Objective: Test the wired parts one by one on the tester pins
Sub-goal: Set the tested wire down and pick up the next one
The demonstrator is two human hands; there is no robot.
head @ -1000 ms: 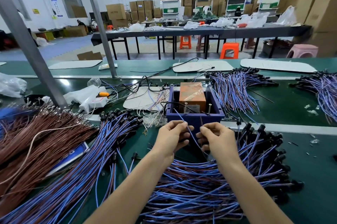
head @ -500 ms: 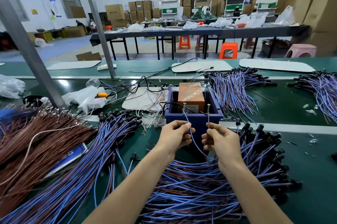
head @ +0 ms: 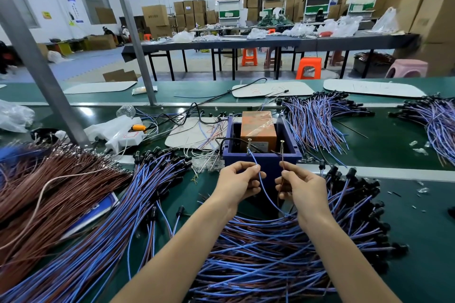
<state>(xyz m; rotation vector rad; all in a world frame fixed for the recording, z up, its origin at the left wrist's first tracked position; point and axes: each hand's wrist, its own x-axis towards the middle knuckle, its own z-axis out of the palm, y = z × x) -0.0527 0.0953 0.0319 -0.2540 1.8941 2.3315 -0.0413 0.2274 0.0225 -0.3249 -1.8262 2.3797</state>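
While at the tester pins (head: 249,145), left grip (head: 237,185) tight on blue wire (head: 267,194), right grip (head: 304,187) on brown wire (head: 282,159).

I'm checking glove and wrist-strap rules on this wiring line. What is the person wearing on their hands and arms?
Nothing shows. The left hand and right hand are bare: no gloves, finger cots or rings. The left forearm and right forearm are uncovered down to the frame's lower edge, with no sleeve, watch or wrist strap in view.
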